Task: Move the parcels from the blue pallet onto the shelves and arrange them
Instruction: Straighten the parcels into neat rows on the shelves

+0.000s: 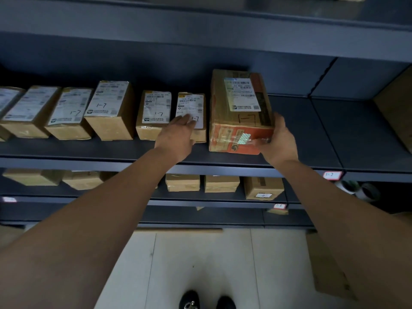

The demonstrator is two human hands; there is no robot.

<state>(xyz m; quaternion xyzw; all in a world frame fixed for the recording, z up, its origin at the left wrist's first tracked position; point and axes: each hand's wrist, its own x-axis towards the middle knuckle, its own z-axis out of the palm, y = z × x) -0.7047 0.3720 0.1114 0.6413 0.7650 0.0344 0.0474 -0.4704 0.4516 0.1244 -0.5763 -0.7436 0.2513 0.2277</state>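
A large brown-and-orange parcel (239,101) marked "1-7" stands on the dark grey shelf (301,139), at the right end of a row of cardboard parcels. My right hand (278,141) grips its near right corner, thumb across the taped front face. My left hand (178,134) lies with straight fingers on the small labelled parcel (191,105) just left of the large one. Further left stand another small parcel (153,114) and several more with white labels, also marked "1-7". The blue pallet is out of view.
Bare shelf extends right of the large parcel up to a brown box (399,108) at the far right edge. A lower shelf holds several parcels (220,182). A shelf tag (332,175) reads "1-7". Flat cardboard (327,266) leans near the pale floor.
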